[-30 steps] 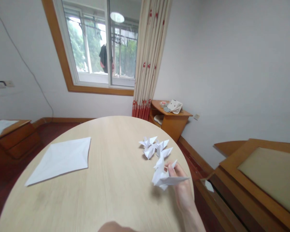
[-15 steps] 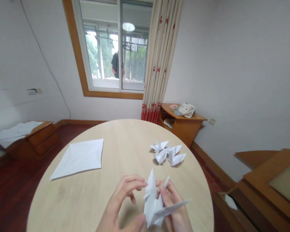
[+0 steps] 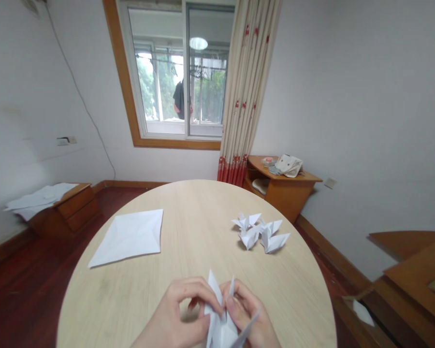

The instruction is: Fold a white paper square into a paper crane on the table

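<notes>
Both my hands hold one white folded paper crane low over the near edge of the round wooden table. My left hand pinches its left side with fingers curled. My right hand grips its right side, fingers closed on the paper. Two pointed tips of the crane stick up between the hands. A small cluster of finished white paper cranes lies on the table to the right, beyond my right hand. A flat stack of white square paper lies on the left of the table.
A small wooden cabinet with a bag on top stands by the curtain at the back right. A low wooden unit with papers is at the left wall. More wooden furniture is at the right.
My right hand brought the crane from the table's right side toward me, my left hand came up and took hold of it. Both hands now sit lower; the view shifted right.
</notes>
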`<state>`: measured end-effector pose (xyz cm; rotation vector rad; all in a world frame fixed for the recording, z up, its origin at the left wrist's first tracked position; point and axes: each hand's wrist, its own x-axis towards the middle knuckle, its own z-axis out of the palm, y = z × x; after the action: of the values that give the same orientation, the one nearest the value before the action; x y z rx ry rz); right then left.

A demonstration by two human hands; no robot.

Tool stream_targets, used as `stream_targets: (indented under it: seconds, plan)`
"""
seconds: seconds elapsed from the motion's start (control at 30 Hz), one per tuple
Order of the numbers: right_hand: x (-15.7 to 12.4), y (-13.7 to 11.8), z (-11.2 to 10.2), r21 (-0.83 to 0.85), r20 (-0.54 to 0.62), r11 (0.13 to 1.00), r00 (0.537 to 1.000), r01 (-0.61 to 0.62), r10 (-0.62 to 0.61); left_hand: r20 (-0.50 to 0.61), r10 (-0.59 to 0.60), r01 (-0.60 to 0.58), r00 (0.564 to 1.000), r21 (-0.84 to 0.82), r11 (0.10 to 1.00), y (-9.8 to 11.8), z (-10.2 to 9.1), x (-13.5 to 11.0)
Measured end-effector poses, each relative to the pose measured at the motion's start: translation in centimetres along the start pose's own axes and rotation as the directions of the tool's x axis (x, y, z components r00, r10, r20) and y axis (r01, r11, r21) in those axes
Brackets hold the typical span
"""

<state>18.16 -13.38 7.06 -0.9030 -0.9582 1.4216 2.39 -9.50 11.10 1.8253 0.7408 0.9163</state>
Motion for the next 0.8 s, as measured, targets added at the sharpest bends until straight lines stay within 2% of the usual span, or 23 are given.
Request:
stream_targets:
  seconds: [0.13,0.23,0.37,0.47,0.53,0.6,0.7,0.8]
  plan:
    - [0.1,1.0,0.2,0.092,-0.088,0.996,0.996,-0.018,0.026,-0.069,-0.064,0.053,0.996,-0.153,0.987,-1.6,0.9,-0.6]
    - [0.0,1.3,0.3,0.07,-0.113,0.997,0.993,-0.035,0.043,-0.095,-0.159,0.123,0.983,-0.31,0.943,-2.7,1.5,-1.1]
    - [0.1,1.4,0.3,0.046,-0.128,0.999,0.991,-0.02,0.026,-0.058,-0.353,0.261,0.934,-0.564,0.783,-4.2,2.0,-1.6]
    - [0.3,1.8,0.4,0.031,-0.169,0.999,0.986,0.01,-0.005,0.006,-0.424,0.315,0.906,-0.678,0.664,-4.8,2.5,-1.7]
    - [0.4,2.3,0.7,0.022,-0.226,0.999,0.974,0.037,-0.031,-0.003,-0.455,0.312,0.891,-0.724,0.615,-4.8,2.9,-1.6]
    - [0.5,2.9,1.2,0.012,-0.284,0.999,0.958,0.049,-0.043,-0.094,-0.477,0.265,0.874,-0.73,0.629,-4.5,3.5,-1.4]
    - [0.6,3.3,1.9,-0.011,-0.387,0.996,0.918,0.094,-0.091,-0.287,-0.463,0.171,0.839,-0.668,0.724,-4.1,4.0,-1.3]
    - [0.6,3.2,2.0,-0.079,-0.459,0.984,0.87,0.16,-0.178,-0.329,-0.419,0.153,0.846,-0.603,0.783,-4.0,4.1,-1.6]
